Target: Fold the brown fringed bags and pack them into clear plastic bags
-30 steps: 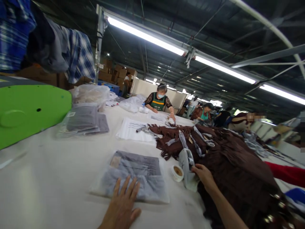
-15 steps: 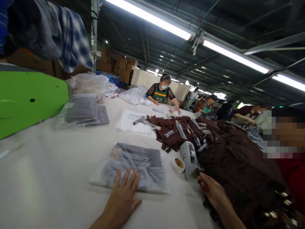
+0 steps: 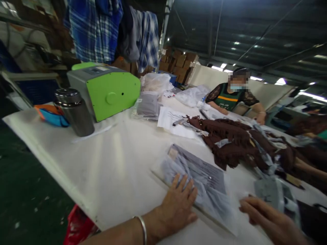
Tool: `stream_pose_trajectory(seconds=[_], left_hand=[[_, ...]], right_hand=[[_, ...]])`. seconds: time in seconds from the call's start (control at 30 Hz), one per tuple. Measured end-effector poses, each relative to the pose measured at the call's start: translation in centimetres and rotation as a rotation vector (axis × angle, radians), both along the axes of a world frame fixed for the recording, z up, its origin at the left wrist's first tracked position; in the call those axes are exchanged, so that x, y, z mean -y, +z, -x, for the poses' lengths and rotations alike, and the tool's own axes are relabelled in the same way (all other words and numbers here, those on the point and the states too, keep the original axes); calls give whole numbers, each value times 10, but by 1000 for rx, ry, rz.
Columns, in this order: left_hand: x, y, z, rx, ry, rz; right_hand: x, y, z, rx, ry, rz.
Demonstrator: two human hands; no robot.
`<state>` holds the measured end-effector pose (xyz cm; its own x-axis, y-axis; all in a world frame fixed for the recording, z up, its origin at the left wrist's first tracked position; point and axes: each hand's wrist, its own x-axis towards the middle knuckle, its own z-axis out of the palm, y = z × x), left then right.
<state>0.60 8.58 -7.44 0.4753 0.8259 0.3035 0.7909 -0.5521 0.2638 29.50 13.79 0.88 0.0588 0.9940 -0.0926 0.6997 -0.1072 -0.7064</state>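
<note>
My left hand point(image 3: 178, 199), fingers spread, lies flat on a clear plastic bag point(image 3: 217, 207) that holds a folded grey garment point(image 3: 204, 166). A silver bangle point(image 3: 143, 228) circles that wrist. To the right of the bag hovers my right hand point(image 3: 273, 217), its thumb and fingers pinched together. Whatever sits in the pinch is too small or blurred to make out. Just behind the right hand stands a grey tape dispenser point(image 3: 268, 192), partly covered by it.
Dark brown fringed fabric point(image 3: 227, 139) lies beyond the bag, near white sheets point(image 3: 173, 120). Further left are stacked bagged garments point(image 3: 148, 105), a green-and-grey machine point(image 3: 112, 92), a dark flask point(image 3: 76, 112) and a blue-orange pouch point(image 3: 52, 114). A co-worker point(image 3: 232, 95) leans over the far side.
The view has swung left, bringing the flask and table edge into sight. My right hand has come away from the dispenser toward the bag. My left hand still rests on the bag.
</note>
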Motion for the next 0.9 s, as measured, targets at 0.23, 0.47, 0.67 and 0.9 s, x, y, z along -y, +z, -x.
stream_pose_trajectory(seconds=[0.23,0.47,0.67,0.9], left_hand=[[3,0,2,-74,32,-99],[-13,-35,-9,-144,83,-400],[-22,-53,-20,-146,100,-471],[-18,-36,-13,-66,9,-248]], right_hand=[[-50,44,212,647,1036,-87],[-96,13,286,995,1352,-120],[-118,5,296,1010,1402,-256],[-140,-5,251,839,911,-490]])
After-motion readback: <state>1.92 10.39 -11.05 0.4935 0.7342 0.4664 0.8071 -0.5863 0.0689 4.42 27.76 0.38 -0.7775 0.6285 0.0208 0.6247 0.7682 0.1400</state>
